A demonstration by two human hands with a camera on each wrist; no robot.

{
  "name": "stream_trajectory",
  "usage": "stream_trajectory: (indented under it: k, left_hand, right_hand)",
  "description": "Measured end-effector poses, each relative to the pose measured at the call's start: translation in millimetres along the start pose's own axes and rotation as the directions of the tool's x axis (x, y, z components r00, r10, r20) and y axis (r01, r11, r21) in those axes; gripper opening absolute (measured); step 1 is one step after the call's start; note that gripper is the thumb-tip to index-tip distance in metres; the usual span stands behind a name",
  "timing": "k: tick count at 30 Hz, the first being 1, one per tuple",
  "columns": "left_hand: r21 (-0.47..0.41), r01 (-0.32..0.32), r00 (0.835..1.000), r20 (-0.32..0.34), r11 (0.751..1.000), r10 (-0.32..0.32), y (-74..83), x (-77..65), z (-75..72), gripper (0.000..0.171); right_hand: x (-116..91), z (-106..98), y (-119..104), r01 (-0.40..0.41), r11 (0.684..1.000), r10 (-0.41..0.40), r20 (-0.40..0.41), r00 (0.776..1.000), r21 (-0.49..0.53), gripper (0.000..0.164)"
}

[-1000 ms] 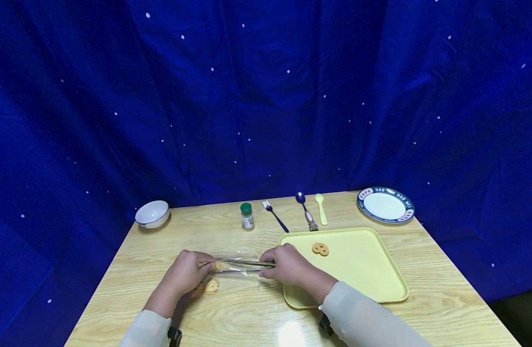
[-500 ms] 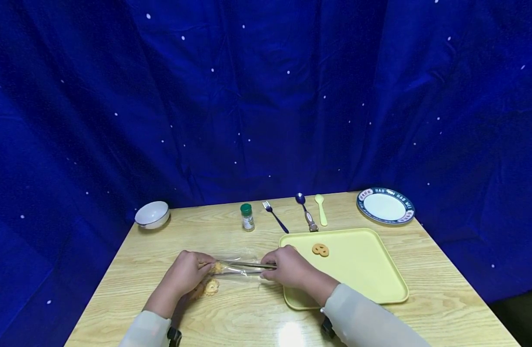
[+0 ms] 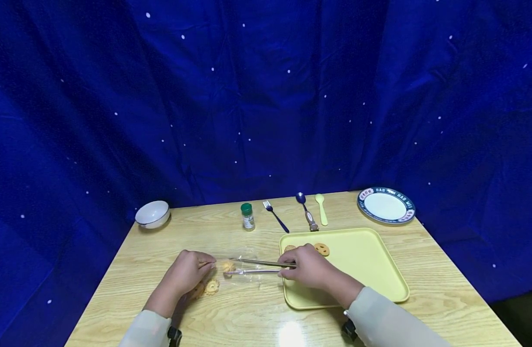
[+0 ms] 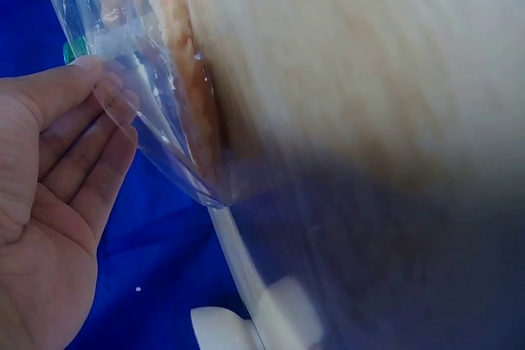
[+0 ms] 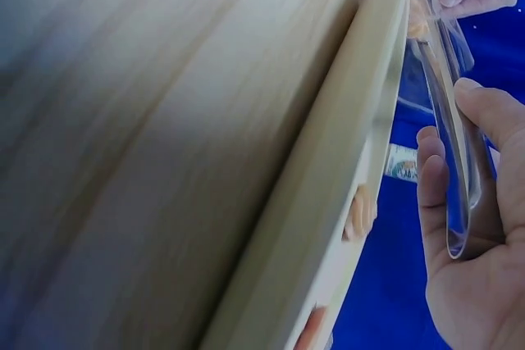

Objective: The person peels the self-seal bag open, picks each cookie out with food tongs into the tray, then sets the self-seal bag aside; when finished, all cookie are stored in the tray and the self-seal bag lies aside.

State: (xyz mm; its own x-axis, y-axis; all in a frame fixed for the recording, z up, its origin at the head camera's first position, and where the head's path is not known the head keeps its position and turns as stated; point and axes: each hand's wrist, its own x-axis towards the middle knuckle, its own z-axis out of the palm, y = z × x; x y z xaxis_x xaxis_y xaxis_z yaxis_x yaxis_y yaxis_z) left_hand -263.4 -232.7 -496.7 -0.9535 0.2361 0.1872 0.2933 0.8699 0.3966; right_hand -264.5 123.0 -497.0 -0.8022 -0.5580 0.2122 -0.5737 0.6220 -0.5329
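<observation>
My left hand (image 3: 188,272) pinches the edge of a clear plastic bag (image 4: 123,47) between thumb and fingertips. Metal tongs (image 3: 266,262) are gripped in my right hand (image 3: 307,265), which is over the left part of the yellow tray (image 3: 357,294). Between the tongs' tips, at the bag, sits a golden cookie (image 3: 228,266). A ring-shaped cookie (image 3: 211,287) and a browner cookie (image 3: 197,291) lie beside my left hand. On the tray are a pretzel-shaped cookie (image 3: 321,249) and a round cookie (image 3: 289,247), each partly hidden by my right hand.
Along the back of the table (image 3: 257,318) stand a white bowl (image 3: 153,214) and a green-capped shaker (image 3: 247,218). A fork (image 3: 275,217), a dark spoon (image 3: 307,212), a pale yellow spoon (image 3: 321,209) and a rimmed plate (image 3: 385,206) lie to their right.
My right hand has drawn the tongs to the right, farther over the tray, and the cookie at their tips has shifted right with them. My left hand has stayed in place.
</observation>
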Motion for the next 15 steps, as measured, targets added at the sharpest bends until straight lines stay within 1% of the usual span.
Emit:
stream_trajectory:
  k: [6,15]
  left_hand:
    - [0.016,0.026,1.0,0.008,1.0,-0.026,3.4,-0.1,-1.0,0.01]
    - [0.007,0.027,1.0,0.008,1.0,-0.027,2.7,0.1,-1.1,0.01]
  right_hand:
    - [-16,-11,10,-0.029,0.999,0.029,-0.005,1.0,0.022,0.011]
    - [-48,-31,28,-0.095,0.992,0.097,-0.026,0.995,0.08,0.013]
